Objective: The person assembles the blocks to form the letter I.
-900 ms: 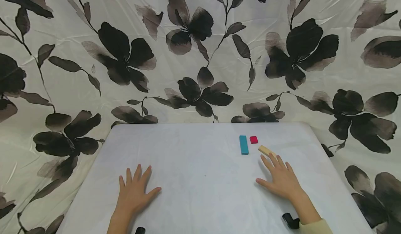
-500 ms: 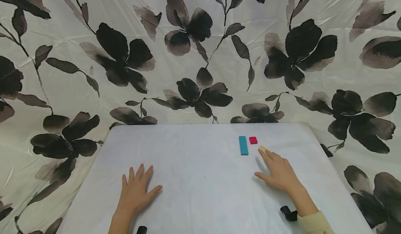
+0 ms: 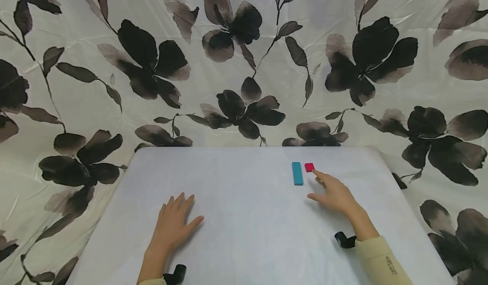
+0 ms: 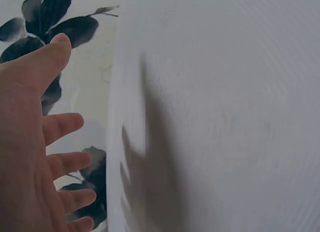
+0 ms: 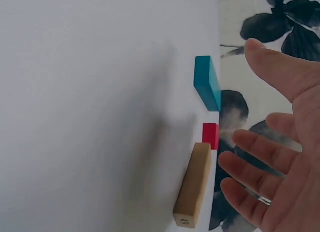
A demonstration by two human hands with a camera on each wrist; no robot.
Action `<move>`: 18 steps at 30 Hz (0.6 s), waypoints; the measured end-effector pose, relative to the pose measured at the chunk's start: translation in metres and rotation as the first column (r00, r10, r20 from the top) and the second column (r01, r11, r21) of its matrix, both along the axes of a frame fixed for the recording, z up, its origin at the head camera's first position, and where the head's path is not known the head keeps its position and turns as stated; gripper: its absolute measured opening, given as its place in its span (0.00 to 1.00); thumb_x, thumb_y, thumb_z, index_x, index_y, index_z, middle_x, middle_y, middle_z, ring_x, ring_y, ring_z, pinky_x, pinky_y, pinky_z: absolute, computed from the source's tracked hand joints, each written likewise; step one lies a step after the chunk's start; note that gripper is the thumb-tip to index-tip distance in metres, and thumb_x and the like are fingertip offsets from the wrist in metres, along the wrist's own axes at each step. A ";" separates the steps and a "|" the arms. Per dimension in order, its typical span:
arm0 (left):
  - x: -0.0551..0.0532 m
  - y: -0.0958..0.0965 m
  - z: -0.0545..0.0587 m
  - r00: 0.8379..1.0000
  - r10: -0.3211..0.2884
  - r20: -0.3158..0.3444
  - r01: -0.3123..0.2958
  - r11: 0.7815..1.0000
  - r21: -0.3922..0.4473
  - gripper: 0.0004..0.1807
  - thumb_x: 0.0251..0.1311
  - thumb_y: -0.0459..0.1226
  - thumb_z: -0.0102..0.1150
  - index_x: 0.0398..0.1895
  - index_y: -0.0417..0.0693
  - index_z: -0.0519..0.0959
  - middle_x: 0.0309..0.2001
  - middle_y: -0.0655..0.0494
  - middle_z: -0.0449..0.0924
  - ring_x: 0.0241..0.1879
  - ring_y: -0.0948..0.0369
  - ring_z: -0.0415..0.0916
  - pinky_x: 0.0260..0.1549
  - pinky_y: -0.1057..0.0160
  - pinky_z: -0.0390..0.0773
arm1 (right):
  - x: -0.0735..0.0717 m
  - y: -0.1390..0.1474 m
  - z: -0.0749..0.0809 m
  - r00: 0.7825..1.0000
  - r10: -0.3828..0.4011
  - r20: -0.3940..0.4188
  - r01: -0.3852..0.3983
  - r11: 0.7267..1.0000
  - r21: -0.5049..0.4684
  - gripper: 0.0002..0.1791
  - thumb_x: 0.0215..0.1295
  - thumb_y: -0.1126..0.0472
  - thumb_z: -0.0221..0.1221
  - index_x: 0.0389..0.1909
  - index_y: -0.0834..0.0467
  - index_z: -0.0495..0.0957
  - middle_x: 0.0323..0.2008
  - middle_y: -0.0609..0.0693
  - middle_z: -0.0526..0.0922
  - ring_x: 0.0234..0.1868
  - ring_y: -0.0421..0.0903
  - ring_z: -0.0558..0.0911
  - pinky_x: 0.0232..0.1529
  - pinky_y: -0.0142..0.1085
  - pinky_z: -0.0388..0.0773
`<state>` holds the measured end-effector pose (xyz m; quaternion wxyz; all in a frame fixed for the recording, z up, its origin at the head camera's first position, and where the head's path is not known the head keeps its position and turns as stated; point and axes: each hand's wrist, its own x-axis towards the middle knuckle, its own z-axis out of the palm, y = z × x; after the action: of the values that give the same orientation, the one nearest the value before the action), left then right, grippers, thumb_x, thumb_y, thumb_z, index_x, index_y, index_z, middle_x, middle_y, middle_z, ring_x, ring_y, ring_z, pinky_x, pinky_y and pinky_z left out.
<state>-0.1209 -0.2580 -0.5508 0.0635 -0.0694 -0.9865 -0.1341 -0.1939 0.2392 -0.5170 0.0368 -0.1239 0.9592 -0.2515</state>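
My right hand (image 3: 333, 194) hovers at the far right of the white table, fingers extended and thumb spread, holding nothing. Below it is a plain wooden block (image 5: 194, 184), seen in the right wrist view but covered by the hand in the head view. Just beyond the index fingertip sits a small red block (image 3: 309, 167). To its left a longer teal block (image 3: 297, 173) lies flat. My left hand (image 3: 171, 225) is over the left half of the table with its fingers spread, and its shadow falls beside it in the left wrist view.
The white table (image 3: 236, 217) has its far edge against a floral cloth (image 3: 236, 65). A black wrist device (image 3: 345, 239) is at the right wrist, and another black device (image 3: 176, 273) is at the left wrist.
My right hand has moved forward and slightly left, covering the wooden block in the head view. The left hand has drifted a little right and forward. The blocks appear to stay put.
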 end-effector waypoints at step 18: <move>0.001 0.020 0.004 0.997 -0.070 0.014 0.066 0.977 0.204 0.32 0.60 0.54 0.63 0.64 0.50 0.73 0.61 0.49 0.73 0.61 0.47 0.69 0.57 0.42 0.66 | -0.044 -0.002 -0.008 0.991 -0.007 0.132 0.029 0.986 -0.164 0.45 0.54 0.52 0.72 0.70 0.60 0.62 0.51 0.59 0.79 0.45 0.53 0.78 0.47 0.50 0.76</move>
<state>-0.1202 -0.2380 -0.5463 0.0552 -0.0948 -0.9653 -0.2370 -0.2383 0.2372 -0.5253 0.0869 -0.1010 0.9316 -0.3382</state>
